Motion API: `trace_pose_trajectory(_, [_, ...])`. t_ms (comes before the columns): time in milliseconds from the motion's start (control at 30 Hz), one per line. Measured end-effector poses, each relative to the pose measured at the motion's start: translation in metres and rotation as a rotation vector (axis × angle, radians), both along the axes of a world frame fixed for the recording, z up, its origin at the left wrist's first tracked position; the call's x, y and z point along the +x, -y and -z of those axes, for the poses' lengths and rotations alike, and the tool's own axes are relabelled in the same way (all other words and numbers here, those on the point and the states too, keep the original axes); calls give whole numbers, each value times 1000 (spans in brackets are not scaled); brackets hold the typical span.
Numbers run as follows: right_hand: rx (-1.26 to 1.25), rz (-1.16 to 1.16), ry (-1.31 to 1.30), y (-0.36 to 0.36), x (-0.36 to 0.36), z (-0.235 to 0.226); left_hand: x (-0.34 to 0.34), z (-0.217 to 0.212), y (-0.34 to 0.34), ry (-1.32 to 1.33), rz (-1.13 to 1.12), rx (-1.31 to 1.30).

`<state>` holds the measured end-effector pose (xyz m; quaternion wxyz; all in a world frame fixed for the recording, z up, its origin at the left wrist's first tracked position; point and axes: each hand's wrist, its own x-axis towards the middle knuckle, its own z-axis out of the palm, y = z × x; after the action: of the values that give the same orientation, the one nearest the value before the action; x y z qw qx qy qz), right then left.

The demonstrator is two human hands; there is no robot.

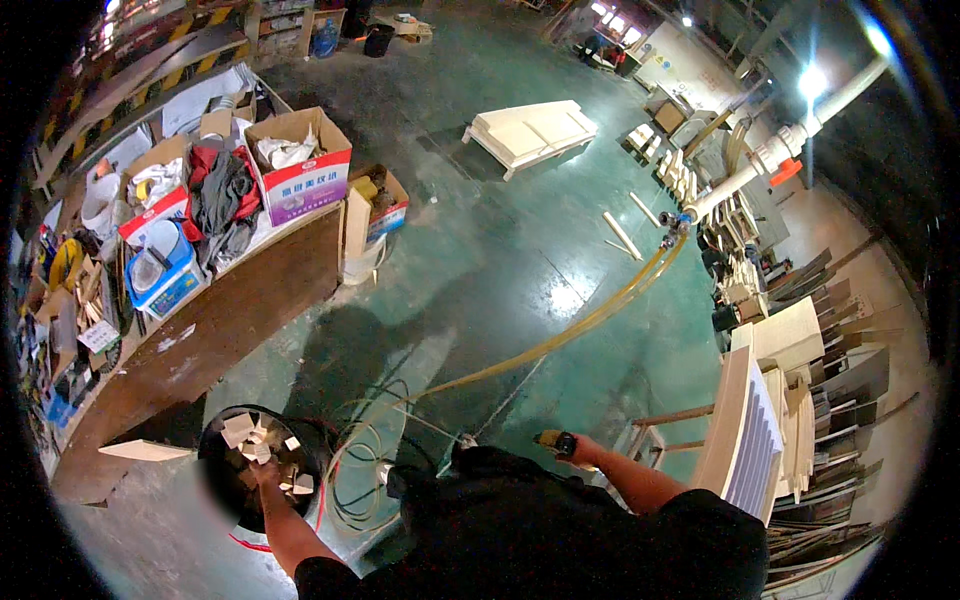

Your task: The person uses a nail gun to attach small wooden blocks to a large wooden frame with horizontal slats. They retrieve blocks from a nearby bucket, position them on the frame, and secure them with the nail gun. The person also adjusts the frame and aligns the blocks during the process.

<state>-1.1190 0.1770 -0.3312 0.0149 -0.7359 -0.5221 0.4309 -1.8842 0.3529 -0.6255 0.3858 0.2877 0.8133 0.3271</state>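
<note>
At the lower left, my left hand (264,473) reaches down into a round black tub (212,487) and touches the loose pale wooden blocks (239,430) inside. Its fingers are small and blend with the blocks, so their grip is not clear. My right hand (583,451) is out to the right of my body, above the green floor. It is closed around a small yellow-and-black object (549,438) whose kind I cannot make out. Beside the tub, a pale pointed board (146,451) lies near the workbench's base.
A long workbench (235,300) on the left carries cartons, cloths and a blue bin (165,275). Coiled hoses (350,485) lie between the tub and me; a yellow hose (520,352) runs to a pipe. Boards (735,420) stand at right; a pale wooden panel stack (535,132) lies ahead.
</note>
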Motion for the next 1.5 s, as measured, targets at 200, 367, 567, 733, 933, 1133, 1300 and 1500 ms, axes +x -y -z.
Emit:
trace_pose_trajectory(200, [27,34,-73,20,20,13,5,3,6,-77,199,-11])
trace_pose_trajectory(367, [-9,55,-102,-4,15,22,-14,9,24,119,8,133])
trace_pose_trajectory(567, [-289,2,64,-4,56,75,30,-100,40,491,-383,249])
trace_pose_trajectory(733, [-226,-192,-31,-92,38,41,57,-187,78,798,-578,665])
trace_pose_trajectory(933, [115,-681,24,-167,157,233,213,-275,161,1027,-352,1144])
trace_pose_trajectory(1133, [314,-1457,-102,-267,111,220,424,-370,301,881,-749,1129])
trace_pose_trajectory(1300, [-192,-1400,147,-301,63,199,560,-420,328,775,-923,1324])
trace_pose_trajectory(1500, [-111,-1937,302,-308,-11,240,717,-450,429,573,-1266,1582])
